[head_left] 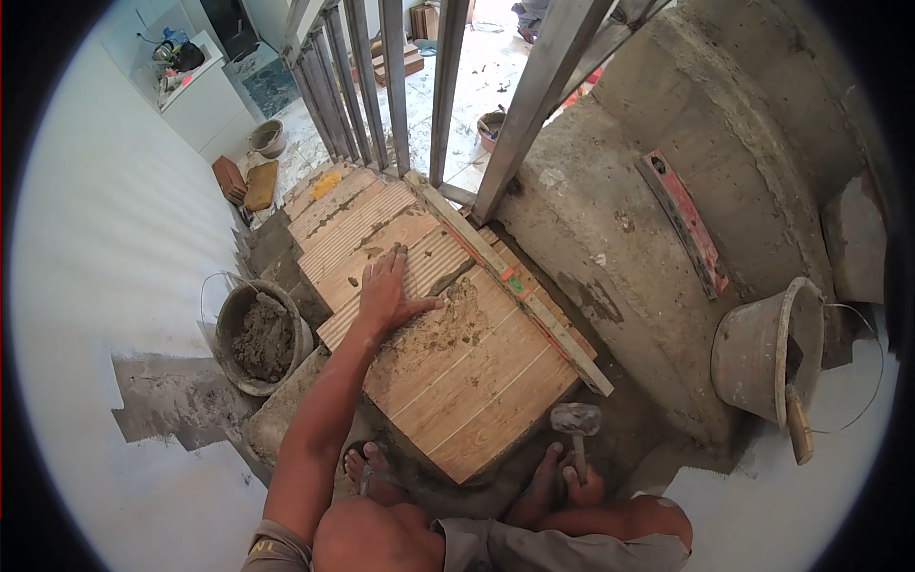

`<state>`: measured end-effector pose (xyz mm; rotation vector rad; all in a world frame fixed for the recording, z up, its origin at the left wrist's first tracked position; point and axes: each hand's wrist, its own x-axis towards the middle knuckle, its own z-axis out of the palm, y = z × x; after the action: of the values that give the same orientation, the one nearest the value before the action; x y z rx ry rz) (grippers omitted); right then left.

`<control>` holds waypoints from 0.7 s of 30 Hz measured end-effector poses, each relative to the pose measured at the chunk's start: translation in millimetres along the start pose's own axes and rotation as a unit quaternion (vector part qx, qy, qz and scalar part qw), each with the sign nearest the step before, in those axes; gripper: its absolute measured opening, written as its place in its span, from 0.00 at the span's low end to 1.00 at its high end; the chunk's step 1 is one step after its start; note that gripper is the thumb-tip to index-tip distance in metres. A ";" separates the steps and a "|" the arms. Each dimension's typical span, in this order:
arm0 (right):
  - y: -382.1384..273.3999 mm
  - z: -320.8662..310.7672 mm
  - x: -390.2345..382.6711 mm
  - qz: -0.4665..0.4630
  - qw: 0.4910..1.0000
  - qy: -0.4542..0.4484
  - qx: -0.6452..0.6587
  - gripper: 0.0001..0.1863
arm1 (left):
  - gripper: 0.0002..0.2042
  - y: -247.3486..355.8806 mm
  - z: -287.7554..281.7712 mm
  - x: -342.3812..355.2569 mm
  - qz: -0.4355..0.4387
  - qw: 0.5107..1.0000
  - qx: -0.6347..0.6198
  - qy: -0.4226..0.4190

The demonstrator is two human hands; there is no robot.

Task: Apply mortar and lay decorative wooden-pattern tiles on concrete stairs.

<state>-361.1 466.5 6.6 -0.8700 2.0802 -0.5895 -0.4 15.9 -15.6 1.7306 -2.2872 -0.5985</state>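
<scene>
My left hand (384, 291) lies flat with spread fingers on the wood-look stair tiles (477, 377), next to crumbs of mortar. My right hand (583, 486), low and close to my foot, is wrapped round the handle of a mallet (576, 418) with a mortar-smeared head held upright. Along the right side of the tiles rests a long, mortar-caked spirit level (515, 284) with a green vial. Below my left hand's step, ridged treads (334, 219) run down and away, with smears of wet mortar on them.
A bucket of mortar (262, 338) stands left of the tiles. At right, another bucket (762, 353) has a wooden-handled trowel (798, 419) at its rim. A red level (684, 224) leans on the bare concrete steps (610, 219). Metal railing posts (538, 114) rise beyond the tiles.
</scene>
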 end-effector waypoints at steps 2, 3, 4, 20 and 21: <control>19.6 -0.5 -7.7 -0.004 0.998 0.034 0.047 0.21 | 0.65 4.0 0.9 2.1 0.002 1.000 -0.005 -0.010; 24.1 -0.5 -9.3 -0.006 0.998 0.042 0.044 0.21 | 0.65 7.0 2.6 5.3 0.003 1.000 -0.009 -0.018; 28.1 -0.8 -10.8 -0.009 0.998 0.050 0.040 0.21 | 0.65 10.5 4.3 9.2 0.009 1.000 -0.011 -0.019; -24.4 20.6 30.8 -0.086 0.993 0.070 -0.038 0.18 | 0.65 9.5 1.7 5.8 -0.065 0.996 -0.009 -0.053; -25.1 21.1 31.1 -0.090 0.992 0.071 -0.043 0.17 | 0.65 9.1 -0.2 4.8 -0.068 0.996 -0.014 -0.049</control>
<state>-348.7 424.5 -4.5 -1.1030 2.1833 -0.6785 -9.6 13.4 -11.8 1.8950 -2.2241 -0.7543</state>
